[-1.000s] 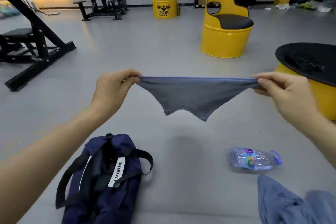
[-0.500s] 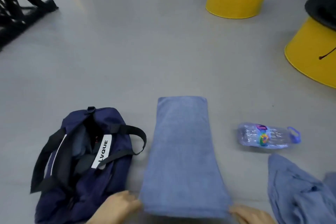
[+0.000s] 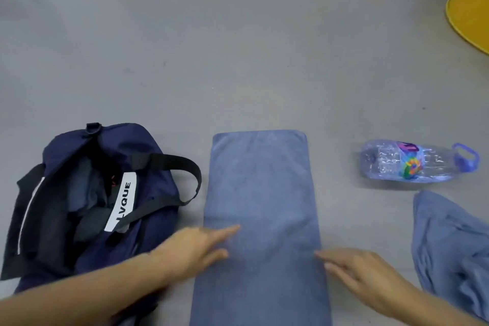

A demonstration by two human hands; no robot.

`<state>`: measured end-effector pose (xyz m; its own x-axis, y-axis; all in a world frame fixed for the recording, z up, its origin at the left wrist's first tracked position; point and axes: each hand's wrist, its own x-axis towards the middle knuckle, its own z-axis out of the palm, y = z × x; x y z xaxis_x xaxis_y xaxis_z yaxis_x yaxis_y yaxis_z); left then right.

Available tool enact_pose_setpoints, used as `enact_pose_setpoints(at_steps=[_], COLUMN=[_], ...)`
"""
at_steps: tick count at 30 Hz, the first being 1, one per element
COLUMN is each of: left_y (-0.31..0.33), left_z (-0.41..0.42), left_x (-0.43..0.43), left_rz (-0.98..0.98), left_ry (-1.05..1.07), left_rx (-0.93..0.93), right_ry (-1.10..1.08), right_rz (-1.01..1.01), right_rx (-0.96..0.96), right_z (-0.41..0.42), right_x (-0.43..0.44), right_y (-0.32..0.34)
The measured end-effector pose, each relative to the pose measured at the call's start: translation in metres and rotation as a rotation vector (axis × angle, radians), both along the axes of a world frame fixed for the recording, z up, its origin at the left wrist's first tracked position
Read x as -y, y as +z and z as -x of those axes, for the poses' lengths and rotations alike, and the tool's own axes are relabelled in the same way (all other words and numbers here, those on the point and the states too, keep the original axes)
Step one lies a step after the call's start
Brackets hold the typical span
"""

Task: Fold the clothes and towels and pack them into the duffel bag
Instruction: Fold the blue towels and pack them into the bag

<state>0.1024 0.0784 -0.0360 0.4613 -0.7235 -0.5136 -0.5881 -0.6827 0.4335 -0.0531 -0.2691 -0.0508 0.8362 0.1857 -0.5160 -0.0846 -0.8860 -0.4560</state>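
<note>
1. The blue towel [image 3: 260, 206] lies flat on the grey floor [image 3: 238, 47] straight ahead of me. It is a long folded strip running from 6 o'clock toward 12. Its far end is square and neat, and its near end runs out of view below.
2. My left hand [image 3: 190, 251] comes in from 8 o'clock with the fingers straight and spread. The forefinger lies on the towel's left edge, and the hand grips nothing.
3. My right hand [image 3: 362, 275] comes in from 4 o'clock, flat and relaxed. Its fingertips [image 3: 321, 255] touch the towel's right edge, and it too holds nothing.
4. A second ago I had this towel pinched by two corners and stretched in the air. Half a second ago it was already down, with both hands at its near end. Now the hands have come forward along its two sides, and my head has tipped lower.
5. The towel's cloth looks soft and even in colour, with faint shading across the middle and no loose corners.
6. The navy duffel bag [image 3: 127, 137] sits at 9 o'clock, just beside the towel. It is unzipped, with dark clothes inside, black straps and a white label.
7. A clear water bottle [image 3: 412, 164] lies on its side at 2 o'clock.
8. A crumpled blue garment [image 3: 455, 246] lies at 4 o'clock, beyond my right hand.
9. The edge of a yellow stool [image 3: 473, 8] shows far off at 1 o'clock.
</note>
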Motion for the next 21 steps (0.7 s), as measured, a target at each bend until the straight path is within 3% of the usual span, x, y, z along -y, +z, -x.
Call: enact_pose_setpoints(at_steps=[4, 9, 15, 21], left_y=[-0.013, -0.037, -0.09, -0.124], left_z=[-0.104, -0.172, -0.191, -0.198], left_x=[0.071, 0.118, 0.115, 0.097], left_rz=[0.093, 0.058, 0.03, 0.003], left_ry=[0.21, 0.243, 0.235, 0.21], left_rx=[0.214, 0.303, 0.28, 0.376], right_ry=[-0.222, -0.305, -0.258, -0.188], right_rz=[-0.032, -0.005, 0.04, 0.188], right_rx=[0.154, 0.254, 0.242, 0.252], right_z=[-0.118, -0.22, -0.244, -0.24], right_x=[0.012, 0.016, 0.015, 0.026], right_y=[-0.003, -0.034, -0.088, -0.115])
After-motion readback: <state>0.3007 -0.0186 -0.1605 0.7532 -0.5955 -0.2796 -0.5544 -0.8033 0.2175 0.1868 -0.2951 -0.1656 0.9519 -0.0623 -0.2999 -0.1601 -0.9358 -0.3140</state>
